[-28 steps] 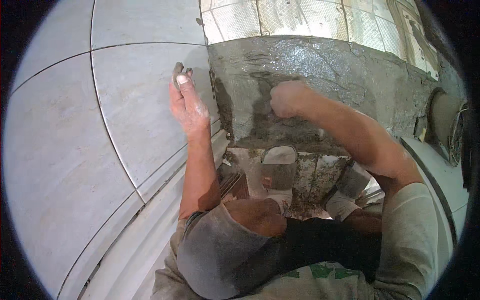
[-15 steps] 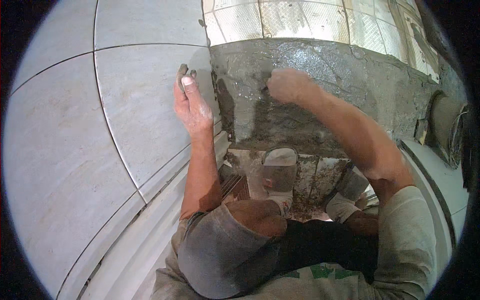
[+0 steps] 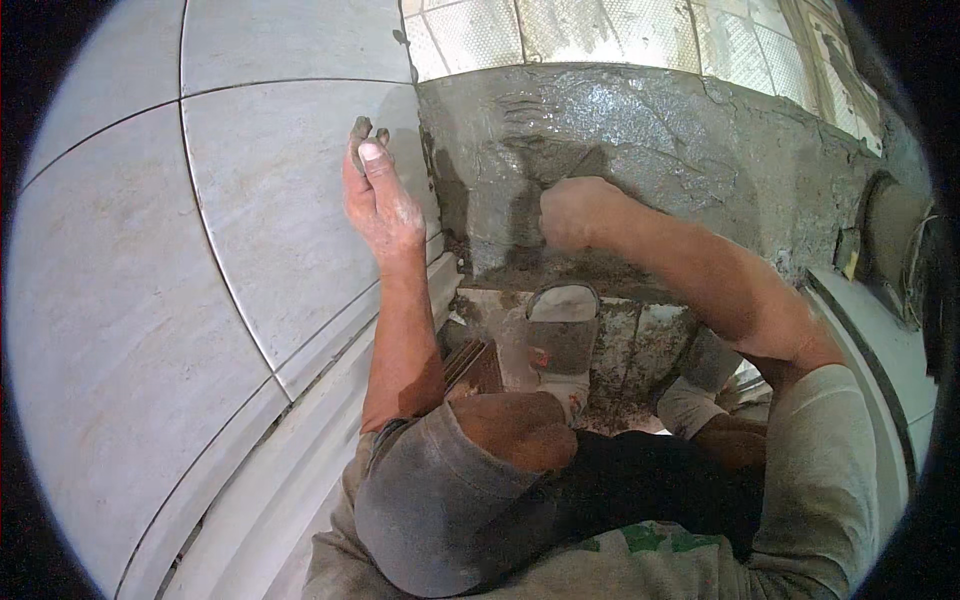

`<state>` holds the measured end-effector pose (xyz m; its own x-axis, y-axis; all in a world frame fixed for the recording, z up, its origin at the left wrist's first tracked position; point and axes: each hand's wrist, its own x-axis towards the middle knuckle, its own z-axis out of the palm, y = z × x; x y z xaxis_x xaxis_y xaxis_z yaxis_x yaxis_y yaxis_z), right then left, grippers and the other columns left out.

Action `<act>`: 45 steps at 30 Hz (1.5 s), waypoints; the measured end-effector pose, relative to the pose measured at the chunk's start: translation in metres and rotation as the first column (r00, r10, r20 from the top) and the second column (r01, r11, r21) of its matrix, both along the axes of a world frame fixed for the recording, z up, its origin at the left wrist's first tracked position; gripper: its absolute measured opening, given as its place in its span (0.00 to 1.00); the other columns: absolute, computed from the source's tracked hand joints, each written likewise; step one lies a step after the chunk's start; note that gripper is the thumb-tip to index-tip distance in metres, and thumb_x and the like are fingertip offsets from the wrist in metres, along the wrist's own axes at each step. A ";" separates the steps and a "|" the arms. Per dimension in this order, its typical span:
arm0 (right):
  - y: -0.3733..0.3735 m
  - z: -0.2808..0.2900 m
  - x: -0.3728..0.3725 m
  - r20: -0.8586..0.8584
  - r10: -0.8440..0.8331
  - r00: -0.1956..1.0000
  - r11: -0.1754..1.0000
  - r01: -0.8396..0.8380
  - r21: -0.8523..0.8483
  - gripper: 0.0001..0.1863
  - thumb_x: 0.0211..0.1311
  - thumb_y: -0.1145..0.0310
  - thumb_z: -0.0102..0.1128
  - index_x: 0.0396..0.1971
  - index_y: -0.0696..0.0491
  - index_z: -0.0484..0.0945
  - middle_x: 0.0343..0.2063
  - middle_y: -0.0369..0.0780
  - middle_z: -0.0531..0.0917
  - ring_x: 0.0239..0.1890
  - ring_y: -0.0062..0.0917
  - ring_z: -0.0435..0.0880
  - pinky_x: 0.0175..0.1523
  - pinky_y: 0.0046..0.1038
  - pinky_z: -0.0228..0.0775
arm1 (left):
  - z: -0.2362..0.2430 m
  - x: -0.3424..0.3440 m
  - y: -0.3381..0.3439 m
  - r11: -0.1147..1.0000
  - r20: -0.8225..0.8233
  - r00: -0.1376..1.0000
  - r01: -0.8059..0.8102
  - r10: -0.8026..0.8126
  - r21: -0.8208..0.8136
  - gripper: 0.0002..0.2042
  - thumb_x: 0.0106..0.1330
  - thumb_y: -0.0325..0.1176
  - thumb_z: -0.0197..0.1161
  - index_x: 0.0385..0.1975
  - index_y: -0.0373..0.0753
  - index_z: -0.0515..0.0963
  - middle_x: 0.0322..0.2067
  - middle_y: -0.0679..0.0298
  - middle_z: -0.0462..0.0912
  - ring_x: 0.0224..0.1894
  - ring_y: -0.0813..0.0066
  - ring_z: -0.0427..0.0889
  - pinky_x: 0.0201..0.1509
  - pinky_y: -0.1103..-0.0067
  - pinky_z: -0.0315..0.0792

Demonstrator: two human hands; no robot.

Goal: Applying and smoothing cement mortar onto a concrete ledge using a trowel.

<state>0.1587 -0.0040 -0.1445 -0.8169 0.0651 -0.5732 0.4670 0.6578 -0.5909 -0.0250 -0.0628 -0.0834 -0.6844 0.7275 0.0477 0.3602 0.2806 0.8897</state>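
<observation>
My right hand (image 3: 583, 213) is closed in a fist against a band of wet grey mortar (image 3: 660, 130). What it grips, if anything, is hidden beneath the fist, and a dark shadow lies beside it. My left hand (image 3: 383, 200) is raised by the pale tiled surface (image 3: 290, 200) on the left, close to the corner with the mortar. Its fingers reach upward, loosely bent, with the thumb in front. Grey mortar coats the fingertips, and I see no tool in this hand.
Textured whitish tiles (image 3: 610, 35) border the mortar's far edge. On the right are a round, mortar-coloured pipe-like opening (image 3: 885, 225) and a pale ledge (image 3: 880, 340). My feet, one in a grey shoe (image 3: 560, 335), stand near dirty tiles. A brown ridged piece (image 3: 472, 368) lies left of them.
My right fist has come down the mortar band, nearer to my feet. Fresh ridges show in the mortar above it. My left hand has barely moved.
</observation>
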 end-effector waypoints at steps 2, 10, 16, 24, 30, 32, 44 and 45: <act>-0.005 0.005 -0.001 0.032 -0.117 0.993 0.993 0.117 0.011 0.12 0.49 0.67 0.54 0.25 0.58 0.83 0.29 0.48 0.84 0.34 0.40 0.84 0.40 0.38 0.77 | 0.000 -0.003 -0.002 0.999 0.020 1.000 -0.010 0.009 0.032 0.27 0.71 0.46 0.47 0.57 0.27 0.65 0.54 0.48 0.70 0.56 0.63 0.71 0.58 0.72 0.65; 0.035 0.010 -0.012 -0.018 -0.339 0.940 0.927 0.338 0.164 0.10 0.48 0.70 0.55 0.29 0.57 0.82 0.32 0.47 0.83 0.35 0.40 0.84 0.40 0.38 0.77 | 0.001 0.000 0.000 1.000 0.002 1.000 -0.019 0.019 0.017 0.26 0.71 0.46 0.47 0.57 0.28 0.66 0.50 0.52 0.73 0.52 0.67 0.73 0.57 0.74 0.66; 0.058 0.001 -0.023 0.037 -0.468 0.883 0.879 0.461 0.119 0.12 0.51 0.69 0.53 0.31 0.58 0.82 0.37 0.46 0.83 0.41 0.38 0.82 0.47 0.36 0.75 | 0.001 0.002 0.000 1.000 0.010 1.000 -0.010 0.011 -0.004 0.26 0.71 0.46 0.47 0.57 0.28 0.65 0.50 0.52 0.73 0.53 0.67 0.72 0.57 0.74 0.65; 0.059 0.002 -0.030 0.119 -0.438 0.891 0.898 0.438 0.028 0.16 0.55 0.66 0.49 0.36 0.58 0.81 0.40 0.48 0.82 0.42 0.40 0.82 0.48 0.37 0.74 | 0.002 0.006 -0.001 1.000 0.028 1.000 -0.012 0.011 0.014 0.25 0.72 0.44 0.46 0.58 0.27 0.65 0.52 0.50 0.72 0.54 0.66 0.72 0.59 0.73 0.64; 0.027 -0.025 -0.006 0.070 -0.220 0.973 0.975 0.217 0.046 0.16 0.55 0.65 0.48 0.31 0.59 0.83 0.35 0.49 0.83 0.39 0.41 0.83 0.45 0.39 0.75 | -0.007 0.005 -0.003 0.999 0.022 1.000 0.018 -0.019 0.036 0.24 0.72 0.43 0.46 0.57 0.27 0.65 0.52 0.50 0.72 0.55 0.64 0.72 0.60 0.72 0.64; 0.024 -0.015 -0.002 0.043 -0.104 0.994 0.991 0.100 0.085 0.15 0.54 0.66 0.49 0.29 0.59 0.83 0.33 0.49 0.83 0.39 0.40 0.83 0.44 0.40 0.75 | 0.000 0.001 -0.004 0.999 -0.044 0.999 0.027 -0.026 0.022 0.24 0.72 0.43 0.46 0.56 0.26 0.66 0.52 0.49 0.72 0.55 0.62 0.72 0.60 0.71 0.65; 0.083 -0.004 -0.002 -0.217 -0.190 0.957 0.980 0.197 0.011 0.20 0.56 0.66 0.41 0.19 0.67 0.77 0.18 0.51 0.79 0.22 0.38 0.80 0.33 0.41 0.74 | -0.008 0.002 -0.006 0.998 -0.044 0.998 0.043 -0.044 -0.042 0.27 0.72 0.48 0.44 0.59 0.31 0.65 0.55 0.52 0.70 0.55 0.64 0.72 0.58 0.67 0.67; 0.086 -0.006 -0.006 -0.091 -0.329 0.940 0.943 0.323 -0.080 0.21 0.57 0.66 0.39 0.18 0.67 0.76 0.17 0.50 0.78 0.21 0.37 0.78 0.32 0.42 0.73 | -0.006 0.003 -0.005 0.998 -0.046 0.998 0.042 -0.044 -0.042 0.27 0.72 0.48 0.44 0.59 0.31 0.65 0.55 0.52 0.70 0.55 0.64 0.72 0.58 0.67 0.67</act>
